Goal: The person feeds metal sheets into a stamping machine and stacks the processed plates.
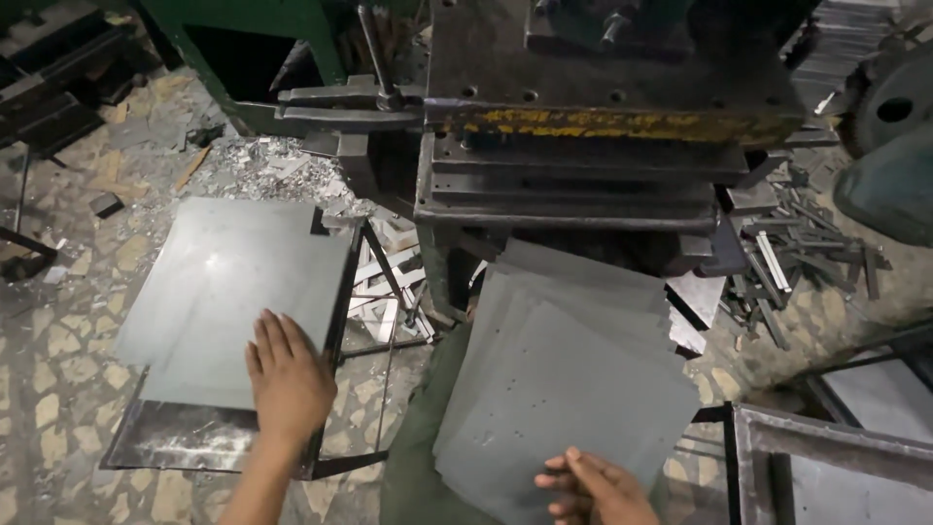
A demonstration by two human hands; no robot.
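My left hand (pixel 289 377) lies flat, fingers spread, on the near right corner of a stack of grey metal sheets (pixel 233 282) resting on a dark metal stand (pixel 335 321) at the left. My right hand (pixel 595 489) grips the near edge of another pile of grey metal sheets (pixel 559 369), fanned out below the press in front of me. That pile's far edge reaches under the heavy dark press (pixel 583 165).
Metal scrap strips (pixel 792 258) lie heaped right of the press, and shiny offcuts (pixel 258 165) behind the left stand. A metal-framed tray (pixel 826 467) sits at the lower right. A green machine frame (pixel 262 39) stands at the back left on a stone-patterned floor.
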